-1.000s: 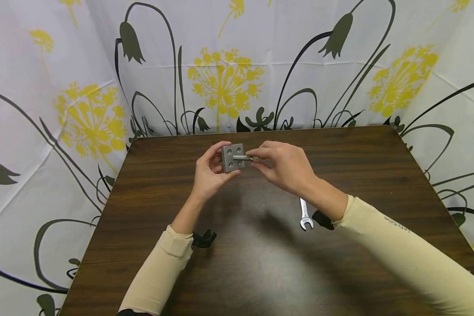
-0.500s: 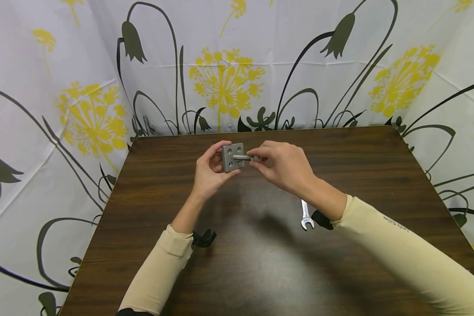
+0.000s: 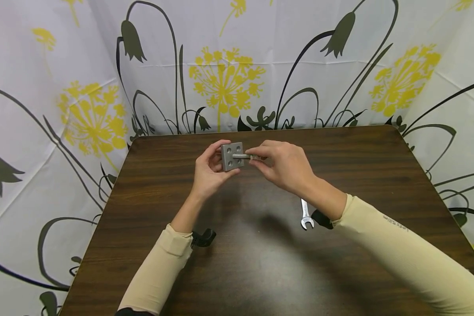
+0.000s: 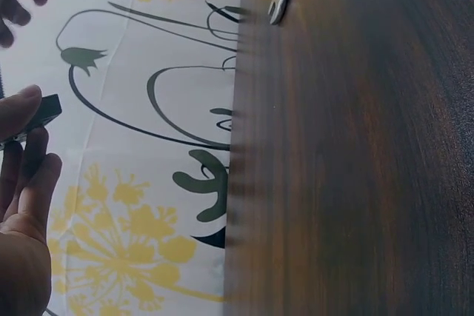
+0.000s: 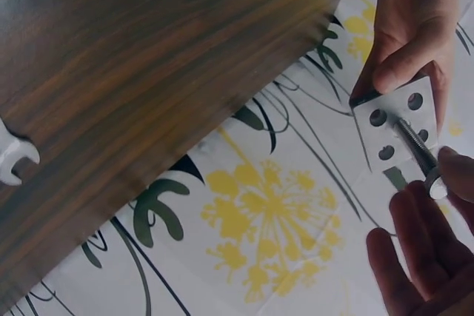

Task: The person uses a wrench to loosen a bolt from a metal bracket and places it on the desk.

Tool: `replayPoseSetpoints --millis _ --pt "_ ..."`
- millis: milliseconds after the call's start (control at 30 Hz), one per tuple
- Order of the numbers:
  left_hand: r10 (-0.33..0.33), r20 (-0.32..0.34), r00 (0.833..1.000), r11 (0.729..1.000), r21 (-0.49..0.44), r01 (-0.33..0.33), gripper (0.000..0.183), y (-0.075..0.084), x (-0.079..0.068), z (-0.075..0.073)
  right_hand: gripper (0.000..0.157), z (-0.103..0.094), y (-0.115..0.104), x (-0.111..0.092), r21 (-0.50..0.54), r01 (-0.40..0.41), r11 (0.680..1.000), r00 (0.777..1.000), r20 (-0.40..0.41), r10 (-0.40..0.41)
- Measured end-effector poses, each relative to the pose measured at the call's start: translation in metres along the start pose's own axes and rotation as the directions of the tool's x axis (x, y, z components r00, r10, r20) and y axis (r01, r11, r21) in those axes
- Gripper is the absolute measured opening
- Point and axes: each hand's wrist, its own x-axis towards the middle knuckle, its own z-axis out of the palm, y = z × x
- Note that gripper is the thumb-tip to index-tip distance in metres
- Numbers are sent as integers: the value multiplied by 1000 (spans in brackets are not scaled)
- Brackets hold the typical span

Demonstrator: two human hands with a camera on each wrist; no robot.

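My left hand (image 3: 208,177) grips a square grey metal block (image 3: 227,163) by its edges, with the thumb below and fingers above in the head view. Several round holes show in the block's face. A threaded bolt (image 5: 416,144) stands out from the middle of that face, among the holes. My right hand (image 3: 287,167) pinches the bolt near its head between thumb and fingers. In the right wrist view the bolt's round head (image 5: 438,188) shows beside the thumb. The left wrist view catches only a dark corner of the block (image 4: 49,109) under the left thumb.
An open-end wrench (image 3: 306,216) lies on the dark wood table (image 3: 237,267), partly hidden under the right forearm. Behind the table's far edge hangs a white curtain (image 3: 245,26) with yellow and grey flowers. A black strap mount (image 3: 204,238) sits at the left wrist.
Both hands stay nearly in place over the table. The right fingertips have shifted slightly about the bolt's head end; the block and bolt keep their positions.
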Motion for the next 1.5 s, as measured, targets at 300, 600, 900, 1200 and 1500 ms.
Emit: replayPoseSetpoints --millis 300,600,900,1200,1500 --pt "24 -1 1000 1000 0 -24 72 21 0 6 32 -1 -2 2 -19 -94 995 995 28 95" --pt "20 3 1000 1000 -14 -20 73 21 -1 7 22 -2 1 2 -26 2 1000 999 34 -2" --pt "35 -7 999 999 -9 -35 73 19 0 8 30 -3 -1 2 12 -128 992 992 15 127" --pt "7 -6 1000 1000 -4 -7 72 21 -1 8 24 -3 3 -1 -43 40 998 999 -3 -40" --pt "15 -12 1000 1000 13 -15 72 22 -1 8 28 -1 0 0 9 -145 989 989 13 145"
